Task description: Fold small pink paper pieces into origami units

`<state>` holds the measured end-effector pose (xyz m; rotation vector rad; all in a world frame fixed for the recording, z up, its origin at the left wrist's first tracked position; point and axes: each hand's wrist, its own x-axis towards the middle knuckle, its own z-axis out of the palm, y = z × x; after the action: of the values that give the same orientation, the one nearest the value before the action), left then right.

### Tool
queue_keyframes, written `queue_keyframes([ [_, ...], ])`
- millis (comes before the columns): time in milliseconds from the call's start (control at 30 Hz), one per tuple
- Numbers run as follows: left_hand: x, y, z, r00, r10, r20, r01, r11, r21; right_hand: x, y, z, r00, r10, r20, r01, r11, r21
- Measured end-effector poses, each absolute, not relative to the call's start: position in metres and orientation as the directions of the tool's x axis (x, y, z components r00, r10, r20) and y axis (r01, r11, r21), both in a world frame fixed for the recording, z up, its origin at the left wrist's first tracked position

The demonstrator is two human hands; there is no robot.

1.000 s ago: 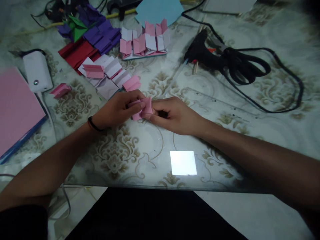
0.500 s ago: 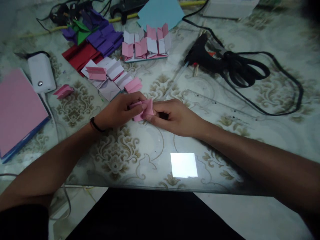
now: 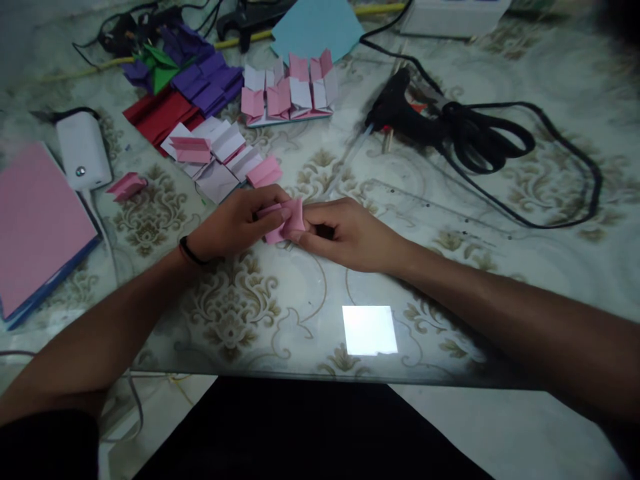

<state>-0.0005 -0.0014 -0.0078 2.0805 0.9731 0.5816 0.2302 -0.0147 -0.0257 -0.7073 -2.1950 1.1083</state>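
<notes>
Just left of centre in the frame, the folded pink paper (image 3: 296,215) looks light, crisp at its creases and easily crushed — best pinched gently, left flap first, then right edge. The left hand (image 3: 235,221) angles up from lower left, curled closed, thumb pressing the paper; the right hand (image 3: 357,235) reaches leftward, thumb and fingertips closed on its right edge

Glue gun (image 3: 404,107) right of folded papers (image 3: 300,95), behind ruler (image 3: 440,207); power bank (image 3: 84,150) left, beside paper stack (image 3: 44,227).
</notes>
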Motion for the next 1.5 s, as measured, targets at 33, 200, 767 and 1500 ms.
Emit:
queue_keyframes([
  [33, -0.0006, -0.0014, -0.0075, 0.606, 0.791, 0.081, 0.450, -0.425, 0.785, 0.2302, -0.0148, -0.0257, -0.694, 0.674, 0.253, 0.196, 0.515, -0.834],
  [200, -0.0007, -0.0008, -0.0069, 0.611, 0.787, 0.088, 0.445, -0.433, 0.784, 0.2304, -0.0146, -0.0259, -0.694, 0.674, 0.252, 0.195, 0.513, -0.836],
  [767, 0.0000, -0.0016, -0.0063, 0.607, 0.788, 0.097, 0.444, -0.438, 0.781, 0.2297, -0.0147, -0.0255, -0.695, 0.674, 0.250, 0.195, 0.512, -0.837],
  [1500, 0.0001, -0.0007, -0.0067, 0.610, 0.789, 0.071, 0.478, -0.437, 0.762, 0.2305, -0.0142, -0.0259, -0.695, 0.668, 0.266, 0.190, 0.528, -0.828],
])
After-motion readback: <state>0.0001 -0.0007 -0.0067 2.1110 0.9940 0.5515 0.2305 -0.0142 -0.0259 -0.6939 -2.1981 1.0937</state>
